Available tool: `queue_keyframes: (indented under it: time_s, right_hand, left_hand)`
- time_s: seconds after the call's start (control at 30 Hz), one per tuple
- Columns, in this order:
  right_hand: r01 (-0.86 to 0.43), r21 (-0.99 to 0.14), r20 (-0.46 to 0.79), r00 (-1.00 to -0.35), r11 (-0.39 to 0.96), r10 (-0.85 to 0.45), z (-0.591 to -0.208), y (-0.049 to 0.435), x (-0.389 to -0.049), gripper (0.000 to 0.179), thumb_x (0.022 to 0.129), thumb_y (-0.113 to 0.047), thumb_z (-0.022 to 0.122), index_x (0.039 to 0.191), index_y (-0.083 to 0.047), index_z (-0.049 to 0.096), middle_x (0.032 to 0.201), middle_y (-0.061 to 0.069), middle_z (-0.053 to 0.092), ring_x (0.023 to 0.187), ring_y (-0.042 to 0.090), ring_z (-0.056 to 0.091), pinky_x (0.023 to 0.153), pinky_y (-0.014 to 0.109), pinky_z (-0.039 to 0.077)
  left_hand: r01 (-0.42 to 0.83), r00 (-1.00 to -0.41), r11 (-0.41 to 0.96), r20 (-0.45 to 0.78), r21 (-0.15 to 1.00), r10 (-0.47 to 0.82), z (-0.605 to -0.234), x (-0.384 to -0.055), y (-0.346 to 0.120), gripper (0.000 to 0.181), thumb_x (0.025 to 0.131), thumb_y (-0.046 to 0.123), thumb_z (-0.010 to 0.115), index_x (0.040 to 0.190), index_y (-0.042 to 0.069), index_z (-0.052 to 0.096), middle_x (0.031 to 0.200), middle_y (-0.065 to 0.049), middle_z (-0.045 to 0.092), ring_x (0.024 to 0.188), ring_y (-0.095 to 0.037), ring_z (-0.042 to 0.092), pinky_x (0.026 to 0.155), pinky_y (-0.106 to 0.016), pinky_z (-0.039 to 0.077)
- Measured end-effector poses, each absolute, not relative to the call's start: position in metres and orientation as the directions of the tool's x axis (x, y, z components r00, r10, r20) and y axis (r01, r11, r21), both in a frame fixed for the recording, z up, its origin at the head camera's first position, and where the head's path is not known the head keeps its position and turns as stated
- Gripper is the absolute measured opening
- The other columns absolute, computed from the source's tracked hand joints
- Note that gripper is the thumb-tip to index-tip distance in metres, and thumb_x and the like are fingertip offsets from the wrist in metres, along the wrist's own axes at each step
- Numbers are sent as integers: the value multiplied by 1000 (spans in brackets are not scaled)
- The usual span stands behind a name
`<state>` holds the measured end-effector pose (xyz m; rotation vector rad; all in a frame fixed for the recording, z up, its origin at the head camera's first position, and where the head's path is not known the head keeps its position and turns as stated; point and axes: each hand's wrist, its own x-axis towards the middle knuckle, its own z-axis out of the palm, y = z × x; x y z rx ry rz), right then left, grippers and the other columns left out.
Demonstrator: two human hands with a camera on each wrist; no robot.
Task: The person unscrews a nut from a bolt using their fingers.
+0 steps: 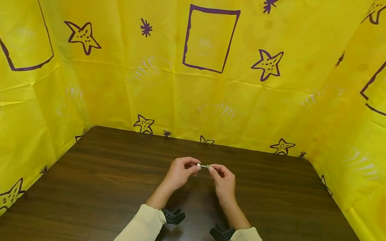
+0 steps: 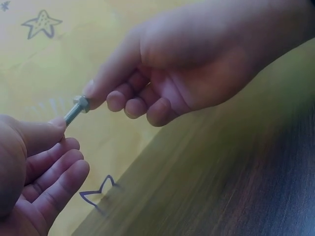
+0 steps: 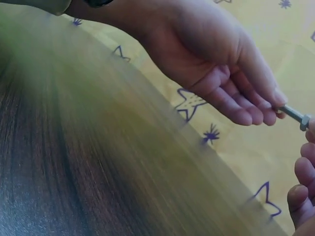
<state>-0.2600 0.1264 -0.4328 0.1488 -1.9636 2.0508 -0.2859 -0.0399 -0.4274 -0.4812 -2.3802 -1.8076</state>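
Note:
A small metal bolt (image 1: pixel 203 166) spans the gap between the two hands, its threaded shank showing in the left wrist view. My left hand (image 1: pixel 179 172) pinches one end of it between thumb and fingers, and those fingertips hide that end. Toward the other end sits a hex nut (image 2: pixel 82 103), also seen in the right wrist view. Thumb and index finger of my right hand (image 1: pixel 224 180) pinch at this nut end. The other fingers of the right hand curl loosely toward the palm. Both hands are held over the dark wooden table (image 1: pixel 106 190).
Yellow cloth walls (image 1: pixel 195 97) with purple starfish and frame drawings rise behind the table and on both sides. Each wrist wears a dark strap-on mount, the left mount (image 1: pixel 173 216) and the right mount (image 1: pixel 221 234), just beyond the light sleeves.

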Motion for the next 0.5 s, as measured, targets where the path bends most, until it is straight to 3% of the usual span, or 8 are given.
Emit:
queue_keyframes:
  time_s: [0.2,0.5]
  right_hand:
    - [-309,-948,294,-942,-75,162,-452,131,-272,15,88,-1,70,96,12,67,67,0,55,57,10,47,48,18,36]
    - [-307,-950,299,-947,-62,117,-448,135,-271,14,87,-1,71,95,10,69,68,1,57,60,10,49,51,19,39]
  left_hand:
    - [332,-938,248,289,910,193,-429,-286,-38,11,88,6,71,98,1,73,77,-5,68,70,-32,67,66,-45,55]
    - [357,-931,319,306,878,200,-425,-282,-41,9,87,9,73,95,6,74,76,-1,67,67,-23,65,59,-29,52]
